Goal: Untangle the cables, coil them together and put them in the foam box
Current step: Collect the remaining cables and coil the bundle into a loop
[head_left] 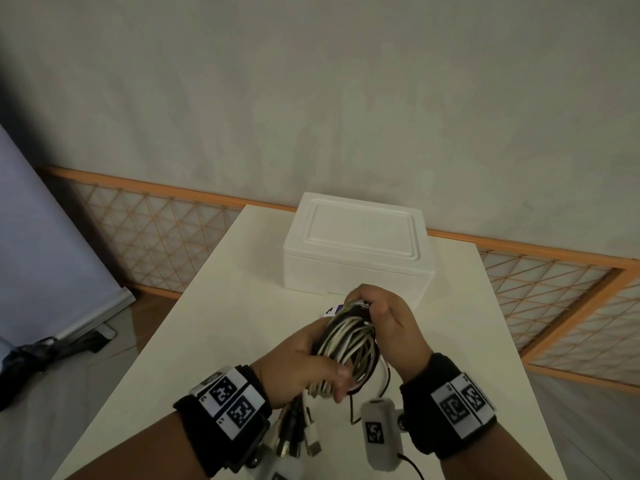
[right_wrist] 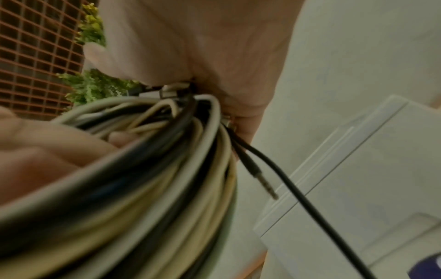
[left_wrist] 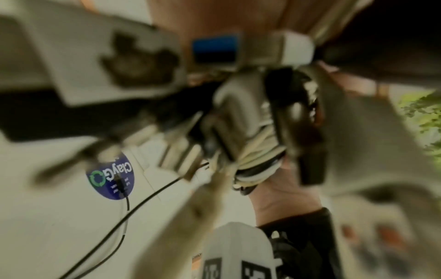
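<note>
A coil of black, white and cream cables [head_left: 349,344] hangs above the white table, held by both hands. My left hand [head_left: 304,362] grips its near side, fingers curled round the strands. My right hand [head_left: 388,323] grips the far top of the coil [right_wrist: 167,169]. Several plug ends [head_left: 301,441] dangle below my left wrist, blurred in the left wrist view. A thin black cable with an audio jack [right_wrist: 262,181] hangs loose from the bundle. The white foam box [head_left: 356,244] stands just beyond the hands with its lid on.
The white table [head_left: 214,341] stretches forward to the box, with a round blue sticker [left_wrist: 111,178] on its top under the hands. An orange lattice panel [head_left: 152,233] and a grey wall stand behind. Dark gear [head_left: 41,355] lies on the floor at left.
</note>
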